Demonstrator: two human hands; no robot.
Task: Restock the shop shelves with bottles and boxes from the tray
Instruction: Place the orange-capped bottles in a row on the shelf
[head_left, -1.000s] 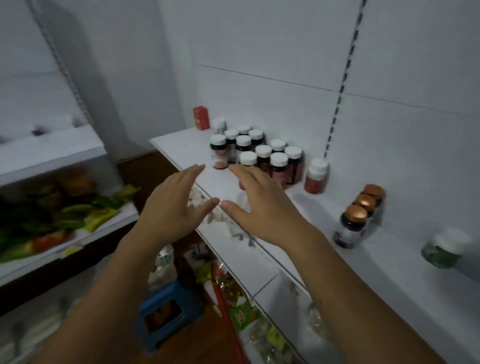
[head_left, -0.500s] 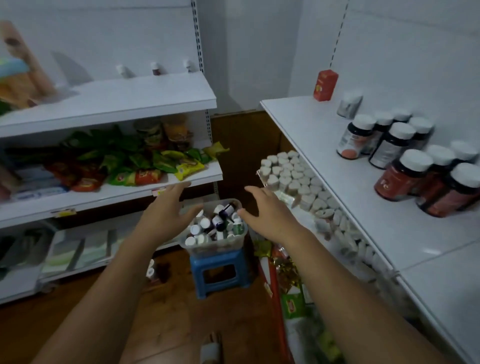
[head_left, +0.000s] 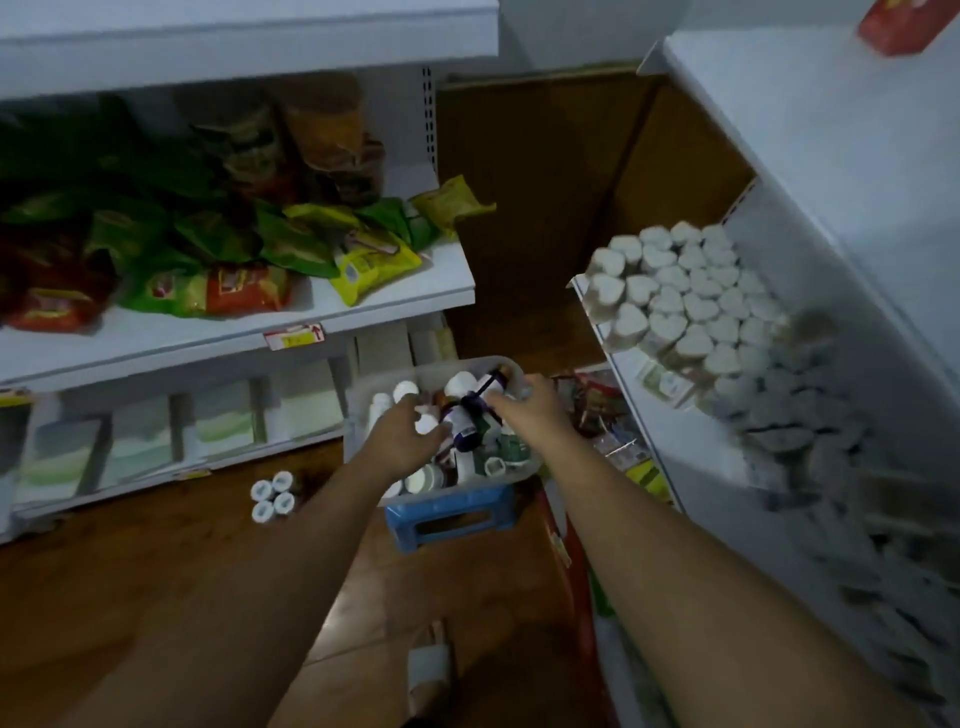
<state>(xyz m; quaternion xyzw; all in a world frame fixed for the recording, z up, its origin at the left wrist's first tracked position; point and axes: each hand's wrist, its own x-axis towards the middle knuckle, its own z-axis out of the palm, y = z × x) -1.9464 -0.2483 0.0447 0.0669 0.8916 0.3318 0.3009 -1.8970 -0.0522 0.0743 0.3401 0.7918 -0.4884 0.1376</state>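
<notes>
Bottles (head_left: 460, 385) were reached for in the tray (head_left: 363, 402).
A white-capped bottle (head_left: 426, 425) was pinched by the left hand (head_left: 402, 439); the right hand's (head_left: 527, 410) grip could not be told.

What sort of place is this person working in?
Most likely a small shop. White display shelves hold snack packets, with a price tag on one shelf edge; rows of heart-lidded jars stand to the right, and a tray of bottles sits on a blue stool.
</notes>
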